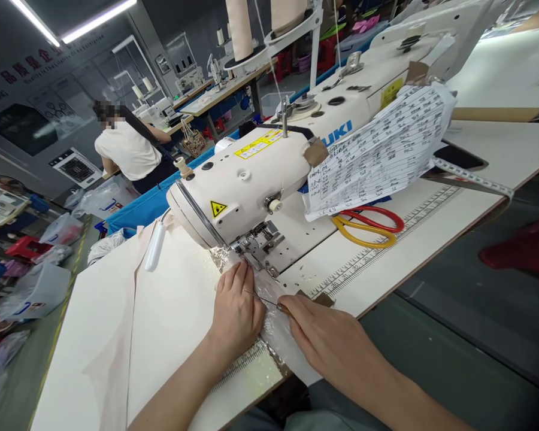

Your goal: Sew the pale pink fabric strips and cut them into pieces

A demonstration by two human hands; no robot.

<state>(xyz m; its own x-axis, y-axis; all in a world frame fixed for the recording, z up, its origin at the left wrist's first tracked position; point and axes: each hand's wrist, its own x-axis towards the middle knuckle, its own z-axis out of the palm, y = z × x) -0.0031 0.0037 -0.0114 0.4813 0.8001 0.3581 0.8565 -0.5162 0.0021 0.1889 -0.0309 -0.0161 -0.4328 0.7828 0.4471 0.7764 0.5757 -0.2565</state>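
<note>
Behind the white table (179, 323), a sewing workshop was seen, with a person in a white top (128, 149) near another machine. On this table a white sewing machine (242, 179) was placed, and scissors (366, 243) with red and yellow handles were laid beside its base.

Sheer, shiny fabric (281, 335) was spread under the left hand (236, 302) and between both hands, from near the presser foot down to the table edge. By the left hand the fabric was pressed flat, its fingers being stretched forward and close together. In the right hand (321, 332) a thin tool (277, 305) was gripped with closed fingers, and it was pointed towards the left hand. Whether the fabric was touched by its tip could not be told. Both hands were placed near each other, but apart.
</note>
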